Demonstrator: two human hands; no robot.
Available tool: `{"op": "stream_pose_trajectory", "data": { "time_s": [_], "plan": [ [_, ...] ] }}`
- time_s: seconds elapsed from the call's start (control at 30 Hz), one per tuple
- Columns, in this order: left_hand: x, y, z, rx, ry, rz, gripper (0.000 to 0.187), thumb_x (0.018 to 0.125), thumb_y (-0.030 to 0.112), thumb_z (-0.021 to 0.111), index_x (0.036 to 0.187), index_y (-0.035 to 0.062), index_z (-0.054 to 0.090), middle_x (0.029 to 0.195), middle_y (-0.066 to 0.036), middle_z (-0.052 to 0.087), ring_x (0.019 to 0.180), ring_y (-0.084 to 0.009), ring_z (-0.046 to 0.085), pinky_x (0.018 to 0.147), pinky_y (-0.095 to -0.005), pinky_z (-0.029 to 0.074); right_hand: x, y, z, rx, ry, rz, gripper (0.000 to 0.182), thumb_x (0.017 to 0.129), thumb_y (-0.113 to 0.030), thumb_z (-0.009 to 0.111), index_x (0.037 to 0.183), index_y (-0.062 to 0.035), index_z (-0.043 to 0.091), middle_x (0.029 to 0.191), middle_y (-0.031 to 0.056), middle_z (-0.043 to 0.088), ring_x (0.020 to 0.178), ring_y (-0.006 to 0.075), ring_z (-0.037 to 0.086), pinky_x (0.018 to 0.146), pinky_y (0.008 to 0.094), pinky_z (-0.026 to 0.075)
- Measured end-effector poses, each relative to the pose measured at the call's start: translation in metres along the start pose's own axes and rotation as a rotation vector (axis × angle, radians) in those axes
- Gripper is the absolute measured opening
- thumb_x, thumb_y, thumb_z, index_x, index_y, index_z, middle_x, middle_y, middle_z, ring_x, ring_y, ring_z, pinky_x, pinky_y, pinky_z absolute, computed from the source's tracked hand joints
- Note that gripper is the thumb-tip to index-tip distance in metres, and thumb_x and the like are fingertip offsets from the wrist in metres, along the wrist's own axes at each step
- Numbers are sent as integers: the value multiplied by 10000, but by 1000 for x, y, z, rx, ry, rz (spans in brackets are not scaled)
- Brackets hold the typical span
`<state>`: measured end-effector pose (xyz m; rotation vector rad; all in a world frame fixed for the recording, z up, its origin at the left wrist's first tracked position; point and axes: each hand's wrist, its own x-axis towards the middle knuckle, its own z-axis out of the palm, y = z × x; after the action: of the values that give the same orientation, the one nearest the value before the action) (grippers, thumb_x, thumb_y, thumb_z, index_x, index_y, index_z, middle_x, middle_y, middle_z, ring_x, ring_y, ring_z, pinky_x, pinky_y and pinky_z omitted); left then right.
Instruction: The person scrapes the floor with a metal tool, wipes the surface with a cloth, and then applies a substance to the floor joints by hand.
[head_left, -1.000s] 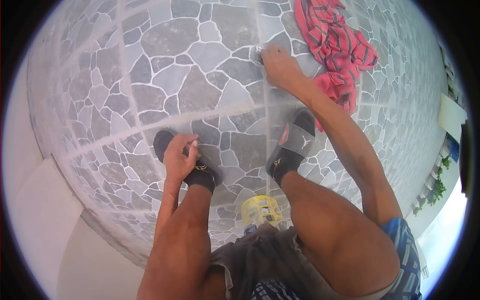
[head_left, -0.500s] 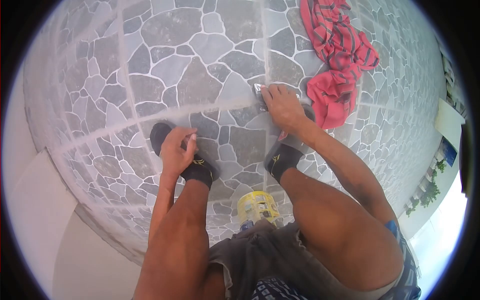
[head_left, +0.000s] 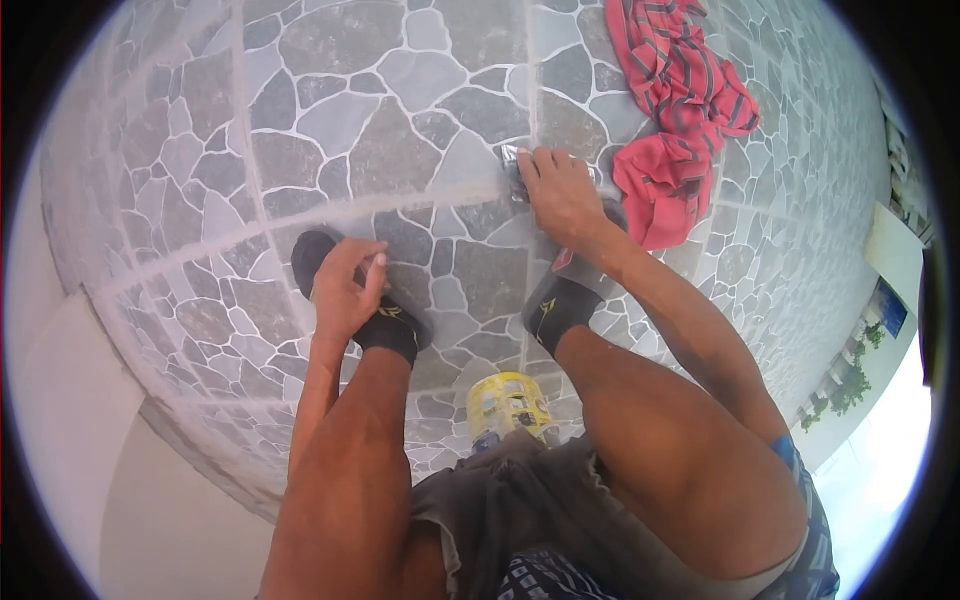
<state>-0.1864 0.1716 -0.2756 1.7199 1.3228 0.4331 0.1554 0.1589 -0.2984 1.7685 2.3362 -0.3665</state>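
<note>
My right hand (head_left: 567, 200) is pressed down over a dark, shiny flat piece (head_left: 514, 172) with a silvery edge, on the patterned stone floor (head_left: 480, 130). Its fingers lie close together and hide most of the piece. My left hand (head_left: 345, 288) is over the left shoe (head_left: 313, 258), with curled fingers and the thumb near the index fingertip; anything between them is too small to tell. Beside my right hand lies a crumpled red cloth with dark stripes (head_left: 670, 150).
A yellow bucket (head_left: 510, 400) stands on the floor between my legs. Dark shoes and socks (head_left: 565, 308) are on both feet. A pale wall base (head_left: 150, 440) runs along the left side, and green plants (head_left: 850, 388) show at the far right.
The view has shifted slightly, so the feet and bucket appear a little higher and further left. Both hands keep nearly the same pose; my right hand is still over the dark piece.
</note>
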Motion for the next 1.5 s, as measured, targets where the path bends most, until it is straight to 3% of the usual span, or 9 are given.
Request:
{"op": "stream_pose_trajectory", "data": {
  "time_s": [0.33,0.67,0.8,0.87,1.03,1.17,1.27,1.37,1.5],
  "plan": [
    [-2,1,2,-45,7,-19,119,901,94,666,994,44,720,876,-87,684,714,-225,655,715,-332,512,95,61,-14,-51,335,53,199,850,-120,577,1025,-29,603,1013,138,593,915,296,597,734,402,509],
    [-3,-1,-1,-7,-24,-21,120,901,85,662,999,48,720,878,-89,682,713,-224,658,714,-331,511,-26,-21,-4,147,-24,-53,497,806,-78,616,1296,-5,570,1092,139,563,1035,309,556,827,440,464],
    [-1,0,1,-61,1,-50,117,900,76,664,999,46,721,871,-86,680,712,-217,657,718,-325,512,-36,31,-36,526,-40,145,418,844,-79,608,1247,33,600,1098,206,644,1010,393,635,858,452,494],
    [-4,1,2,-78,5,-75,118,900,76,665,1000,44,721,868,-85,679,717,-216,656,722,-323,513,-31,61,-90,546,-214,672,413,883,-188,628,1207,67,608,1075,228,698,967,397,678,858,435,508],
    [-3,0,0,-77,-1,-59,120,900,77,666,1001,42,721,863,-84,676,722,-217,651,722,-324,512,-82,176,-66,967,24,942,422,853,-299,704,1013,92,696,907,107,725,794,188,664,753,355,493],
    [-4,2,0,-70,16,-57,121,898,79,666,1000,42,721,856,-85,670,718,-223,645,721,-329,508,-64,173,-23,863,9,1110,548,834,-375,709,1114,96,679,971,177,731,896,270,694,794,376,510],
    [-2,4,0,-66,8,-60,125,896,82,667,1002,41,720,849,-88,665,713,-227,639,723,-333,504,-41,139,-41,574,-145,1008,491,872,-375,678,1098,61,689,1075,233,703,993,322,681,843,393,507],
    [-2,2,0,-55,3,-55,127,895,85,667,1003,41,720,843,-89,663,710,-229,636,721,-334,502,-35,97,-26,58,355,351,409,888,-296,683,986,99,643,822,240,651,771,389,653,742,452,484],
    [-2,1,2,-72,3,-66,126,894,85,667,1001,42,720,847,-87,664,711,-229,637,719,-336,502,-19,41,-67,561,-59,443,466,892,-296,672,1137,94,594,986,284,638,959,406,640,836,442,485]
  ]
}}
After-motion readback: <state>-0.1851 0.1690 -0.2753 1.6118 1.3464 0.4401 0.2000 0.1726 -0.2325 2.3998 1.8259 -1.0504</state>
